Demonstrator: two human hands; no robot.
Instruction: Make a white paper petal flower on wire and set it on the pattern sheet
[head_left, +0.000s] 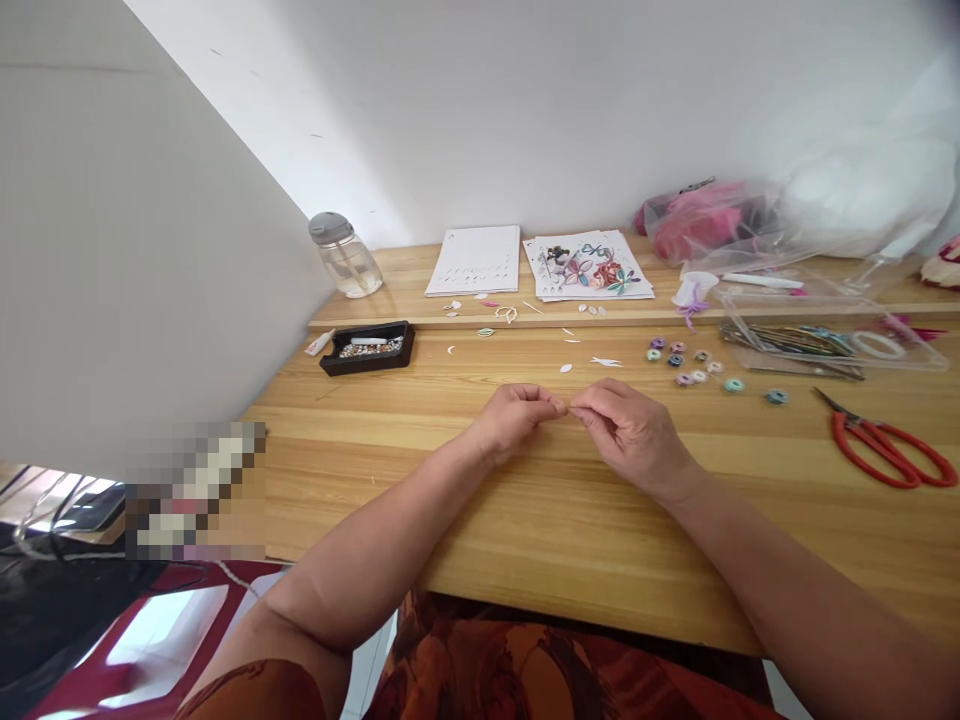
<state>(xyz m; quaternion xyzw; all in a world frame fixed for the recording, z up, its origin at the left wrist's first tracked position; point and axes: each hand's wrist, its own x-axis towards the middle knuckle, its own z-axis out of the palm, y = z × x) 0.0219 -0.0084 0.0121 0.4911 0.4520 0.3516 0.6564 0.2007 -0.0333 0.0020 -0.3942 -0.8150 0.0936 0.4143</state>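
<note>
Above the middle of the wooden table, my left hand (519, 418) and my right hand (634, 432) meet almost fingertip to fingertip. Each is closed in a pinch of thumb and forefinger. Whatever lies between the fingertips is too small and fine to name. Just beyond the hands are a small white leaf-shaped piece (566, 368) and several slim white pointed pieces (606, 361). A green-edged leaf piece (486, 332) lies farther back to the left. Small thread bobbins (733, 385) in several colours sit to the right of my right hand.
Red-handled scissors (885, 450) lie at right, near a clear plastic box (832, 335) of thin tools. A black tray (367, 348) of beads and a lidded bottle (345, 255) stand left. Along the back shelf are white sheets (475, 260), a flower picture (589, 265) and plastic bags (705, 220).
</note>
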